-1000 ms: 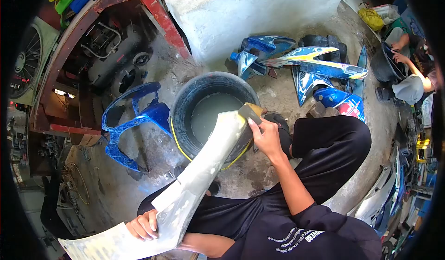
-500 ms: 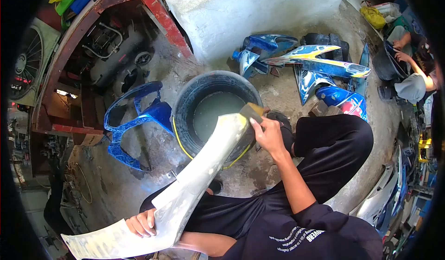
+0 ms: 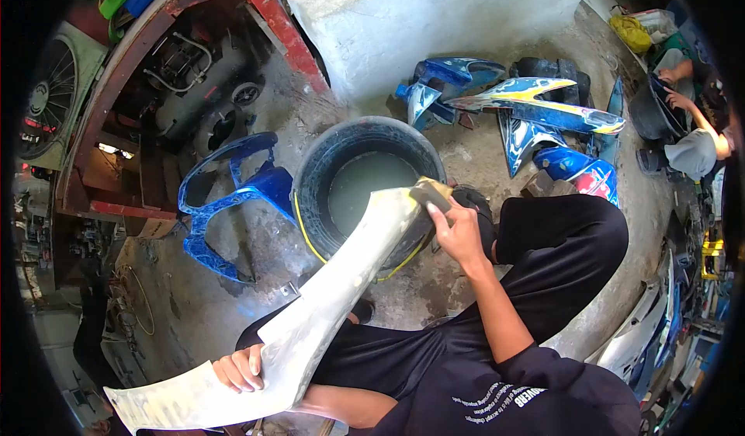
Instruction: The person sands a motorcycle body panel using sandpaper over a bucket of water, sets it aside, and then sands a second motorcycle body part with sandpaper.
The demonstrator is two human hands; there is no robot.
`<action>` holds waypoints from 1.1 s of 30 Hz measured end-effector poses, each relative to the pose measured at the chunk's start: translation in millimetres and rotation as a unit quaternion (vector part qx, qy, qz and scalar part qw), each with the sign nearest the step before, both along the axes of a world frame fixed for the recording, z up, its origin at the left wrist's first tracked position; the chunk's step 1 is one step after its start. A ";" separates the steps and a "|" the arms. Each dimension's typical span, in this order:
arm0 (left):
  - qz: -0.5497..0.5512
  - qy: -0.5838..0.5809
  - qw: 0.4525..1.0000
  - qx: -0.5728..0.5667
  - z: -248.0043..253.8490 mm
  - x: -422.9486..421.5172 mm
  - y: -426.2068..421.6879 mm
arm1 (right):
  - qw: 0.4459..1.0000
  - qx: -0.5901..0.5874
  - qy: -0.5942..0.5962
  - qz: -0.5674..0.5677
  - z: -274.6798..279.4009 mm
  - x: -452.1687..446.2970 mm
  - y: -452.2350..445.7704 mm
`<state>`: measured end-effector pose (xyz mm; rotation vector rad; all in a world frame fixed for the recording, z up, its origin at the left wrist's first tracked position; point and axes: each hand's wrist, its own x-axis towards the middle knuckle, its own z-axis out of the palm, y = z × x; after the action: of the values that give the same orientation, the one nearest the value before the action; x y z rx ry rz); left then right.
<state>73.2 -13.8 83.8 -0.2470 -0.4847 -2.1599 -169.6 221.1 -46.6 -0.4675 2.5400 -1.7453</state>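
A long, bent white-and-grey body panel (image 3: 326, 296) slants across my lap, its narrow upper end over the bucket (image 3: 306, 152). My left hand (image 3: 240, 368) grips the panel's edge near the wide lower end, fingers on top and thumb hidden. At the narrow end, my right hand (image 3: 458, 230) pinches a folded piece of sandpaper (image 3: 425, 195), dark on one face and tan on the other. The sandpaper rests against the panel's tip, beside a yellowish patch. Cloudy water (image 3: 369, 191) lies inside the bucket.
A blue fairing frame (image 3: 233, 203) lies left of the bucket. Several blue and yellow fairings (image 3: 535, 106) are on the floor beyond it. A red metal frame (image 3: 287, 36) and white wall (image 3: 434, 17) stand behind. At far right sits another person (image 3: 691, 152) with a black tub (image 3: 652, 114).
The sandpaper and my right hand have shifted slightly right at the panel's tip. My left hand keeps its grip. The whole view has moved a little.
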 end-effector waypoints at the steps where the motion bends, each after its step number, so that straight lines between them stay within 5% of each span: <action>1: -0.008 -0.002 1.000 -0.013 -1.1 1.4 -2.2 | 1.000 -0.001 0.002 0.002 -1.8 1.3 -1.5; 4: -0.004 -0.002 1.000 -0.014 4.5 -4.7 4.1 | 0.991 -0.057 0.067 0.099 -0.2 11.2 -1.4; 8: -0.018 0.004 1.000 -0.026 2.7 -3.8 0.6 | 0.999 0.004 0.046 0.003 2.6 1.4 -3.0; 13: 0.001 0.008 1.000 -0.015 3.3 -6.7 5.1 | 0.990 -0.070 0.068 0.100 9.4 18.2 -3.8; 15: 0.003 0.010 1.000 -0.019 2.5 -4.9 3.0 | 0.993 -0.062 0.078 0.059 7.6 13.5 -4.2; 19: -0.012 -0.004 0.999 -0.037 3.3 -2.2 -0.5 | 0.997 0.033 -0.071 -0.014 -14.7 4.7 1.2; 21: -0.017 0.005 0.999 -0.043 1.9 -4.3 0.7 | 0.994 -0.075 0.052 0.055 -2.8 16.4 -4.4; 26: -0.014 0.010 0.999 -0.027 4.5 -6.5 2.5 | 0.998 0.052 -0.024 0.012 -5.0 -1.0 3.2; 33: -0.017 0.038 0.999 -0.027 3.3 -11.3 3.7 | 0.994 -0.056 0.084 0.048 -0.6 9.5 -3.4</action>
<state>61.9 -10.1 87.1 -0.3690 -0.4992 -2.1630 -160.1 217.7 -47.2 -0.7605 2.4862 -1.8962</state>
